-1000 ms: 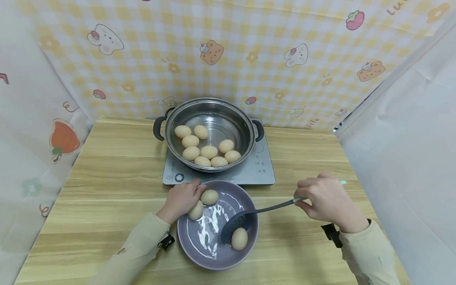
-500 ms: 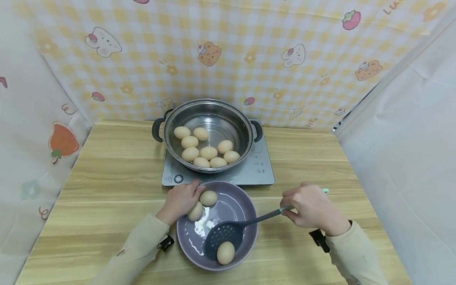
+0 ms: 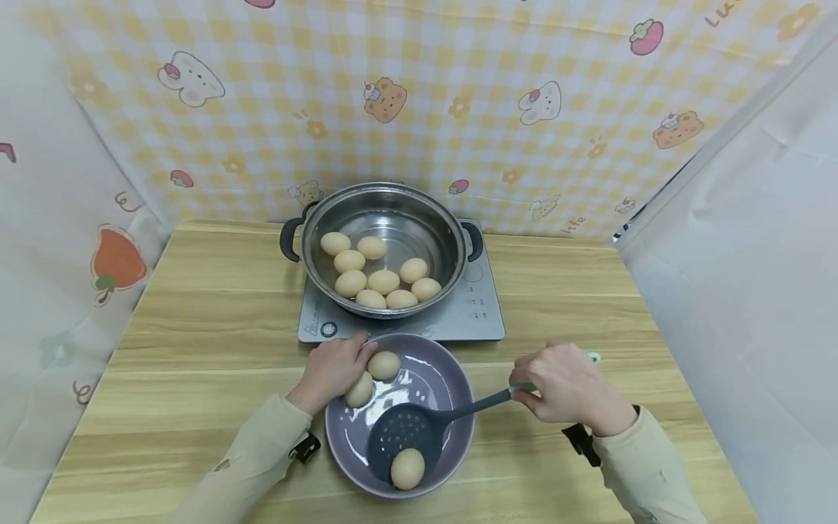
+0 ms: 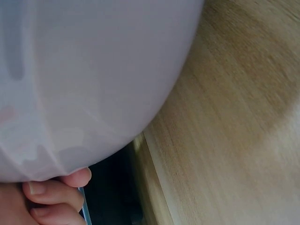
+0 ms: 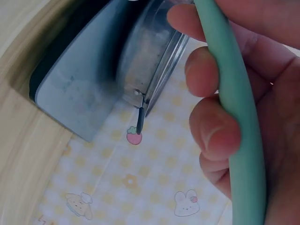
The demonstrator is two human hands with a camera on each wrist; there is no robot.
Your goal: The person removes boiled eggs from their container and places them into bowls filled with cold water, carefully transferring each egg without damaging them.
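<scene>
My right hand (image 3: 556, 382) grips the green handle (image 5: 234, 112) of a dark grey skimmer (image 3: 406, 426), fingers curled round it. The skimmer's perforated head lies low inside a purple bowl (image 3: 452, 364), and an egg (image 3: 407, 469) sits at its near edge. With my left hand (image 3: 332, 367) I hold the bowl's far-left rim; in the left wrist view the fingers (image 4: 54, 192) curl beneath the bowl's edge. Close to that hand, inside the bowl, two more eggs (image 3: 383, 365) rest side by side.
Behind the bowl, a steel pot (image 3: 419, 218) with black handles and several eggs (image 3: 384, 282) stands on a flat induction cooker (image 3: 484, 320). All of it is on a wooden table (image 3: 216, 327). A checked, printed cloth (image 3: 432, 109) hangs along the back.
The skimmer and my right hand have moved left, and the egg by the skimmer's head has shifted left and nearer to me. My left hand has stayed on the rim.
</scene>
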